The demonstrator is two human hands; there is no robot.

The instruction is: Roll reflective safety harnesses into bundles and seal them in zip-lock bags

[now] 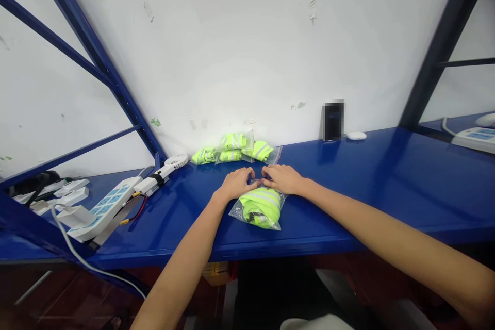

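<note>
A clear plastic bag [236, 211] lies on the blue table, with a folded neon-yellow reflective vest [261, 206] inside, grey stripes showing. My left hand [237, 183] is closed at the bag's far edge, thumb and fingers pinched on the plastic. Beside it, my right hand [284, 178] pinches the same edge a little to the right, its fingertips close to the left ones. The plastic between the fingertips is partly hidden by the hands.
Several bagged neon-yellow vests [232, 148] are piled against the wall. To the left lie a power strip [108, 209], a small white fan [177, 161] and cables. A dark, pixelated upright object [333, 121] and a white case [356, 135] stand at the back right. Blue shelf posts [116, 77] flank the table.
</note>
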